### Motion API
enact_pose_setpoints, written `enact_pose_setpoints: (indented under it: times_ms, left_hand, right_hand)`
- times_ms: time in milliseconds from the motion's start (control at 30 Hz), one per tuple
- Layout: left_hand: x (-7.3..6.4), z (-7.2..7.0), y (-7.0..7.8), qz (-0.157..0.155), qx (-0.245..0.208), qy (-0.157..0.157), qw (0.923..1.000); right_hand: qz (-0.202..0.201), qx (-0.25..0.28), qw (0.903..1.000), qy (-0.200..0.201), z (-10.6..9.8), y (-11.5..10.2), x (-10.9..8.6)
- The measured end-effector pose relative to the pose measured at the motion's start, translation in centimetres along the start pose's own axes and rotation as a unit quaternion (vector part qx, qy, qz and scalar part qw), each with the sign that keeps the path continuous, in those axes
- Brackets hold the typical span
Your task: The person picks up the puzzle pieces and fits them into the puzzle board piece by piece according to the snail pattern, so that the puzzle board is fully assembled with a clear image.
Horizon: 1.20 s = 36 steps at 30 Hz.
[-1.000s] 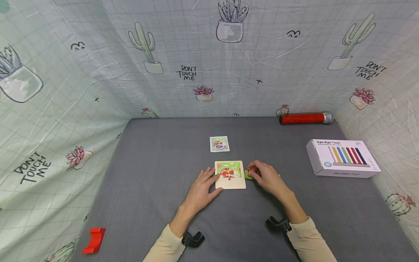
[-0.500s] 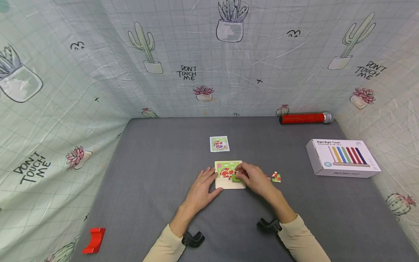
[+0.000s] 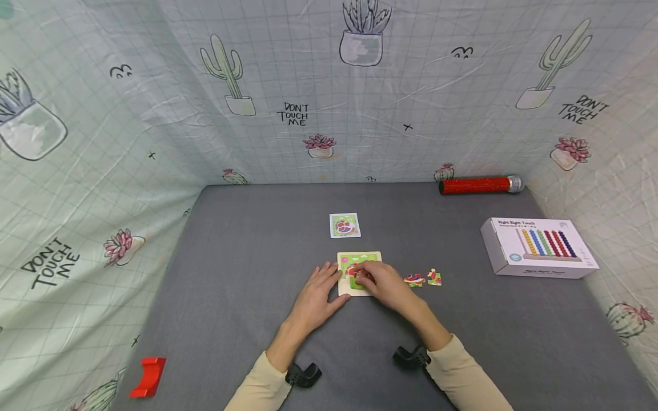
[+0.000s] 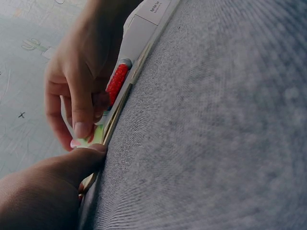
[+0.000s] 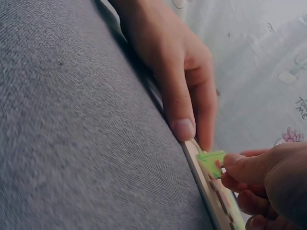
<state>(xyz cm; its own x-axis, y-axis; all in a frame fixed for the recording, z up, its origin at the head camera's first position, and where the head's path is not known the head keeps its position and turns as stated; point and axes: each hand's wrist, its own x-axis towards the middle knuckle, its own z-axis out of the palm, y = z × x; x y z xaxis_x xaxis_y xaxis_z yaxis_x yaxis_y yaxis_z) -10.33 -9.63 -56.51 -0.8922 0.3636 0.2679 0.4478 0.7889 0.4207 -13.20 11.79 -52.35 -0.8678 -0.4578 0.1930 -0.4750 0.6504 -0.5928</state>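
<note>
A wooden puzzle board (image 3: pixel 346 290) lies mid-table, its upper part filled with a green and red picture and its lower strip bare wood. My left hand (image 3: pixel 317 298) rests along the board's left side, fingers spread, thumb at the near corner. Over the board, my right hand (image 3: pixel 386 288) pinches a green puzzle piece (image 5: pixel 209 163) between thumb and fingers. The piece is tilted close over the board in the right wrist view. Two loose puzzle pieces, one red and purple (image 3: pixel 414 280), one red and green (image 3: pixel 434 278), lie to the right.
Behind the board lies a small picture card (image 3: pixel 344 226). A white box (image 3: pixel 537 248) with an abacus picture stands at the right, a red glittery tube (image 3: pixel 478 186) at the back right. A red curved block (image 3: pixel 148 378) sits at the front left.
My right hand has carried the green piece leftward from the table onto the board's area, uncovering the two loose pieces. The left hand has stayed in place.
</note>
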Motion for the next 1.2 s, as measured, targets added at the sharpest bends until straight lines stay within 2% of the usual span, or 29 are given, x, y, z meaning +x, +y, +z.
enact_pose_setpoints:
  times_ms: [267,533,1200]
  left_hand:
    - [0.0,0.0,0.0,0.001,-0.005,0.003,1.0000]
    - [0.0,-0.1,0.1,0.004,-0.005,0.004,1.0000]
    - [0.0,-0.1,0.0,0.005,-0.006,-0.002,1.0000]
  right_hand:
    - [-0.016,-0.020,0.9996,0.008,1.0,-0.5,0.3]
    - [-0.009,-0.052,0.9986,0.011,1.8,-0.6,0.5]
    - [-0.037,-0.087,0.9948,0.039,2.6,-0.3,0.4]
